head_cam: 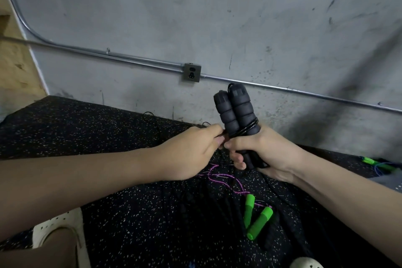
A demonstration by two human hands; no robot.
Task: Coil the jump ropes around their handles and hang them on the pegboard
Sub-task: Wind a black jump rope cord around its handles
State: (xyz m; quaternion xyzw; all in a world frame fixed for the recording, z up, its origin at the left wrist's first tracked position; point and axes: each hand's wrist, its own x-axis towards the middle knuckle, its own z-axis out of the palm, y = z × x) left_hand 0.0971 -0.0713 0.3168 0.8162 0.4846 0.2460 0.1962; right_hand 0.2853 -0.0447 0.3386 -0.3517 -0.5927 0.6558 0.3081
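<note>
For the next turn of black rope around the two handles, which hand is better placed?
The left hand. It already pinches the black rope beside the black foam handles, while the right hand grips both handles upright and is needed to keep them together.

white shoe (305,263) cut by bottom edge, black rope's (243,131) slack lost on dark floor

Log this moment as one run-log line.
right hand: grips black handles | left hand: pinches black cord, winding | green-handled rope: on floor
</note>
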